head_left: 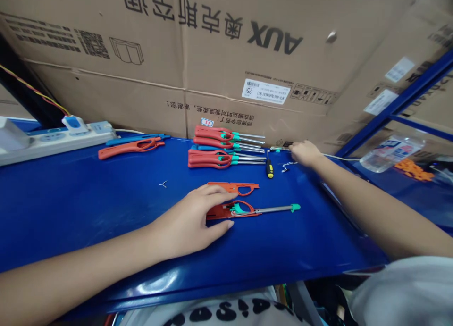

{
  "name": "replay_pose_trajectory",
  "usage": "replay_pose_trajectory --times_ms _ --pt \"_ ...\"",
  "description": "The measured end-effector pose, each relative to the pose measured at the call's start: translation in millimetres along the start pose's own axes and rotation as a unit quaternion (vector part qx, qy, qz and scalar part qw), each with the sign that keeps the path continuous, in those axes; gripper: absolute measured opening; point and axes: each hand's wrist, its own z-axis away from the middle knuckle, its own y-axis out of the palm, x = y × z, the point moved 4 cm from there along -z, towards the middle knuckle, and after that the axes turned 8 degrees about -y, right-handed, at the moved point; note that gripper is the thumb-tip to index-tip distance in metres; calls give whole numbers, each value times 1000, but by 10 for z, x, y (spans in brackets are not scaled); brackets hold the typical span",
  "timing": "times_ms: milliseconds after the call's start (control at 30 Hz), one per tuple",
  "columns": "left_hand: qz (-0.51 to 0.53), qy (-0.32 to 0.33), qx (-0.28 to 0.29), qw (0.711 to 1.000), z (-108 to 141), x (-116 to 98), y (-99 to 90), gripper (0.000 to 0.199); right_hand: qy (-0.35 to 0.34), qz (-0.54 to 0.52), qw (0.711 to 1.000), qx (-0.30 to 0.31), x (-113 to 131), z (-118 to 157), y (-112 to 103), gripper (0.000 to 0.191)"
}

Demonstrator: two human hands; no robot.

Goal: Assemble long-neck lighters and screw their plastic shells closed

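My left hand (pixel 198 217) rests over the handle end of an opened red lighter (pixel 247 211), its fingers and thumb apart. The lighter has a metal tube with a green tip pointing right. Just behind it lies an empty red half shell (pixel 247 188), partly under my fingers. My right hand (pixel 305 152) reaches to the back right of the table, beside small parts with green bits (pixel 276 149); its fingertips are closed together, and what they hold, if anything, is too small to make out. A yellow and black screwdriver (pixel 270 169) lies near small wired parts (pixel 286 168).
Several red and blue lighters (pixel 212 158) are stacked against the cardboard box (pixel 212 80). More shells (pixel 130 148) lie beside a white power strip (pixel 53 139). A plastic bottle (pixel 391 154) is beyond the blue frame at right. A small metal piece (pixel 163 184) lies left.
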Motion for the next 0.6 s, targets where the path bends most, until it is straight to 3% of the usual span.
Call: replay_pose_trajectory --times_ms 133,233,300,367,467,533,600 --pt "167 -98 7 981 -50 27 -54 42 -24 -4 999 -42 174 77 -260 18" --pt "322 -211 32 922 -77 28 -48 35 -33 -17 991 -131 496 212 -545 28" --pt "412 -253 42 874 -75 -12 -37 29 -67 -35 979 -187 844 372 -720 31" --pt "482 -278 53 829 -59 -58 -15 27 -203 -66 933 -290 1314 617 -911 23" --pt "570 -315 62 756 -22 -71 38 27 -417 -69 831 -362 1969 1039 -1068 22" --pt "609 -332 59 718 -3 -39 68 23 -472 -106 788 -381 2219 1228 -1110 18" --pt "625 -328 64 706 3 2 87 18 -488 -141 772 -382 2344 1314 -1103 17"
